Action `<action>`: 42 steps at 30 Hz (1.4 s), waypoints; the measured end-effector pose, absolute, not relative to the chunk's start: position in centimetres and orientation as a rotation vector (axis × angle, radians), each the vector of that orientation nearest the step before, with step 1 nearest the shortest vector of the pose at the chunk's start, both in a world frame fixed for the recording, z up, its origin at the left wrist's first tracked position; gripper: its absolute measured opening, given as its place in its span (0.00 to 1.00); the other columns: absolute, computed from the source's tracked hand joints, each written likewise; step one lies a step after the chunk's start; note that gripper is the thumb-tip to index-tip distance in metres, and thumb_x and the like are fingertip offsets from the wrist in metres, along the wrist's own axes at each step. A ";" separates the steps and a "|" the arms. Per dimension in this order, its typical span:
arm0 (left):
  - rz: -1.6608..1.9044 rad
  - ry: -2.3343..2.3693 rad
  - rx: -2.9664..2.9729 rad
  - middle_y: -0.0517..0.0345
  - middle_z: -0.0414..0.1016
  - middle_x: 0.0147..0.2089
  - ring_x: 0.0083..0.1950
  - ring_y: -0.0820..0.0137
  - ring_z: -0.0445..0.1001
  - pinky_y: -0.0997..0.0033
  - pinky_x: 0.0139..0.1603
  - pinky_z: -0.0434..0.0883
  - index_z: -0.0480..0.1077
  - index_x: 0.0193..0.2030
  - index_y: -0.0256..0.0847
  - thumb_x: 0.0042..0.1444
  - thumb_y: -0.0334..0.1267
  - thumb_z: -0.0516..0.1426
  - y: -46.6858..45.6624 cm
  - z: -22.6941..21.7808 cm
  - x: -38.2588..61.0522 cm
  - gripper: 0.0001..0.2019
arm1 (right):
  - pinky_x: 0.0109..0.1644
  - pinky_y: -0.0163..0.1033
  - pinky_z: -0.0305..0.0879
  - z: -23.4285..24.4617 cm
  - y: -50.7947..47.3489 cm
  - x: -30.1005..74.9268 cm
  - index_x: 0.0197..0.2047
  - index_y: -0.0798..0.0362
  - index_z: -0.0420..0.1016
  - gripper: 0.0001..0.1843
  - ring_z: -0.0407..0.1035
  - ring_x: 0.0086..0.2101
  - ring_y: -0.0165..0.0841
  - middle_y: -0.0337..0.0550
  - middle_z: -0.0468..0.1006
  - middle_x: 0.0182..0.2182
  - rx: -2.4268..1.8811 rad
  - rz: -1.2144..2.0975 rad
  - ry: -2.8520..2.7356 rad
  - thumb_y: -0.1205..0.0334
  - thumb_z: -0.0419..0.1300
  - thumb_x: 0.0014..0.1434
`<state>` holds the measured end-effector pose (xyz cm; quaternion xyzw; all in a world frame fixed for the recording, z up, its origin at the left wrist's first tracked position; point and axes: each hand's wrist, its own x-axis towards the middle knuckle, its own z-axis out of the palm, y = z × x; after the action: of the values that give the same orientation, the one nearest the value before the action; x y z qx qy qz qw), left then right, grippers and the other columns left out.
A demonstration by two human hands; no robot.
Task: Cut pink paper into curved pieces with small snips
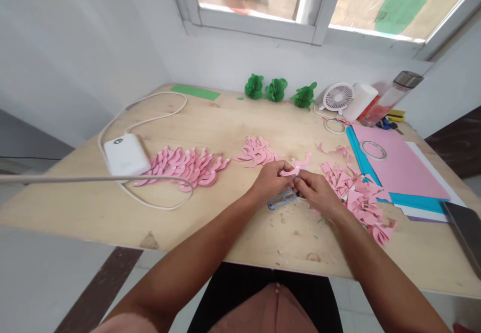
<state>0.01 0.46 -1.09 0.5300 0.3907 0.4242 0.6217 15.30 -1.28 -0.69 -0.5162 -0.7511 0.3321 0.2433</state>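
My left hand and my right hand meet over the table, fingers closed around a curved pink paper strip. One end of the strip sticks out to the left, and the other rises to the upper right. Beneath the hands, a blue-grey tool with an open frame lies partly hidden; its kind is unclear. Just beyond my left hand is a small pile of curved pink paper pieces. Pink paper scraps are heaped beside my right hand.
Rows of pink cut-outs lie left, beside a white power bank and its looping cable. Green paper ornaments, a small fan and a bottle stand at the back. Coloured sheets and a phone lie right.
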 end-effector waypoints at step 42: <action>0.964 0.897 1.198 0.64 0.67 0.19 0.21 0.80 0.64 0.79 0.26 0.63 0.66 0.25 0.35 0.48 0.30 0.55 -0.1 0.1 -0.1 0.03 | 0.26 0.31 0.52 0.0 -1.5 15.1 0.29 0.54 0.69 0.12 0.59 0.22 0.27 0.36 0.67 0.20 -1.454 0.895 -2.063 0.63 0.47 0.57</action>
<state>-0.11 -0.13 0.07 0.5232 0.3915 0.4208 0.6293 15.10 -1.48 0.00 -0.5283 -0.7498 0.3254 0.2298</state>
